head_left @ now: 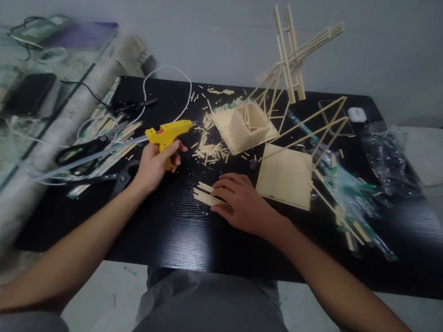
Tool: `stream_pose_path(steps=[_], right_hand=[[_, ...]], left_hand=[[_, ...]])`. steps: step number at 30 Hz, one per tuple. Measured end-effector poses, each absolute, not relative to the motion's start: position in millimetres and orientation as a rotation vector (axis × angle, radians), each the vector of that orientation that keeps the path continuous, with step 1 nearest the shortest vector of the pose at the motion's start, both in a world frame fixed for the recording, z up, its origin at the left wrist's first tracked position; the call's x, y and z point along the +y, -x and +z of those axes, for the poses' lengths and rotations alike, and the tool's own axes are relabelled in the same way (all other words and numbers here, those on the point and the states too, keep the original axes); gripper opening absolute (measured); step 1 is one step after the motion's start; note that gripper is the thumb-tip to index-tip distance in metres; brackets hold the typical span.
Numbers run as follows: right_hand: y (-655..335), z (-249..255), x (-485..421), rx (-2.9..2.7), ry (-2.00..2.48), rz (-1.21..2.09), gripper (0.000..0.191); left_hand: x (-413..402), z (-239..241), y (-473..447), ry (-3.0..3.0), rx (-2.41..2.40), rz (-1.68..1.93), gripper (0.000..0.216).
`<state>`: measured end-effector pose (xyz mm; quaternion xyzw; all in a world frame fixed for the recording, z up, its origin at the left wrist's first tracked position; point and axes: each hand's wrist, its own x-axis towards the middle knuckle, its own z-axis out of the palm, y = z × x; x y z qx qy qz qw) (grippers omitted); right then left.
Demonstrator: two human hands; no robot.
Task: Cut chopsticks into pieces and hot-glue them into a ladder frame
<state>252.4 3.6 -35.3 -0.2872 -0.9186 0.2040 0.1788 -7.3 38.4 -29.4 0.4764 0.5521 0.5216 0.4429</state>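
While the left hand [151, 168] holds the yellow glue gun [169, 132] by its handle, fingers wrapped around the grip, the nozzle points to the right over the black table [182, 243]. A long translucent rod [101, 153] runs out from the back of the glue gun, slanting left and toward the near side. To the right of the glue gun and nearer the body, a small bundle of thin wooden sticks [204, 195] lies on the table beneath the right hand [241, 202]. That hand's fingers are bent over the ends of the bundle; whether they pinch it or merely rest there, I cannot tell.

Just right of the glue gun, short wooden offcuts [209, 153] are strewn about. Past them stands a many-sided wooden box [236, 127] on a flat base, and a crossed stick frame [290, 63] rises farther behind. Farther right of the glue gun, a square wooden panel [285, 177] carries slender sticks that meet in points above it. Beyond that lie plastic wrappers [346, 191], a crumpled clear bag [387, 156] and a small white case [357, 115]. Left of the glue gun are black-handled scissors [84, 152] and longer sticks [106, 166]; a white cable [169, 67] loops behind it.
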Motion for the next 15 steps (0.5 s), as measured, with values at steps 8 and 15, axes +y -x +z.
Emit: stream_pose_path(steps=[8, 15], right_hand=[[-255, -31, 4, -2.637, 0.817, 0.570, 0.013], [-253, -19, -3, -2.793, 0.843, 0.389, 0.006]], left_hand=[[28, -33, 15, -1.282, 1.357, 1.195, 0.031], [24, -39, 13, -1.301, 1.381, 1.189, 0.033]])
